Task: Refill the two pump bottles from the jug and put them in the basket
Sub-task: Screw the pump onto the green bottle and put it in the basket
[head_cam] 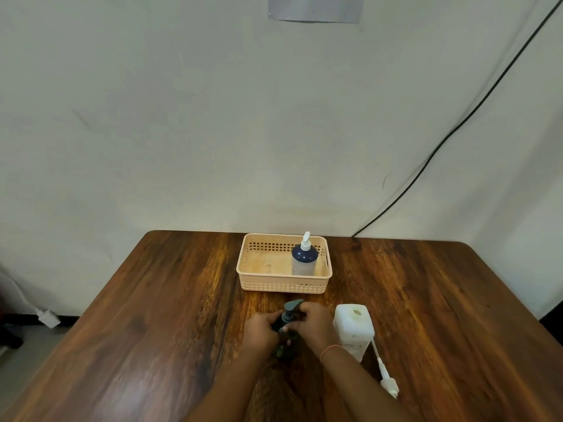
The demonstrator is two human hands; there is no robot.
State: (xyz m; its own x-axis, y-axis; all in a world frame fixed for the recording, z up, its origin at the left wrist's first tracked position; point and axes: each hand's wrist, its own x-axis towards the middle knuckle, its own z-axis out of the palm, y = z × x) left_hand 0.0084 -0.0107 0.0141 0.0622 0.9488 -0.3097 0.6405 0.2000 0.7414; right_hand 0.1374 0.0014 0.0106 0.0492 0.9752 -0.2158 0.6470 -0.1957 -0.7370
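Observation:
A dark green pump bottle (286, 345) stands on the wooden table (158, 330) near its front. My left hand (260, 330) grips its body from the left. My right hand (315, 324) is closed around its pump head (293, 306) and neck. A dark blue pump bottle (304, 260) with a white pump stands upright in the right half of the peach basket (283, 284) at the back of the table. The white jug (353, 328) stands uncapped just right of my right hand, its mouth open.
A loose white pump with its tube (387, 379) lies on the table in front of the jug, at my right forearm. A black cable (457, 126) runs down the wall at the right. A white plug (47, 318) lies on the floor at the left.

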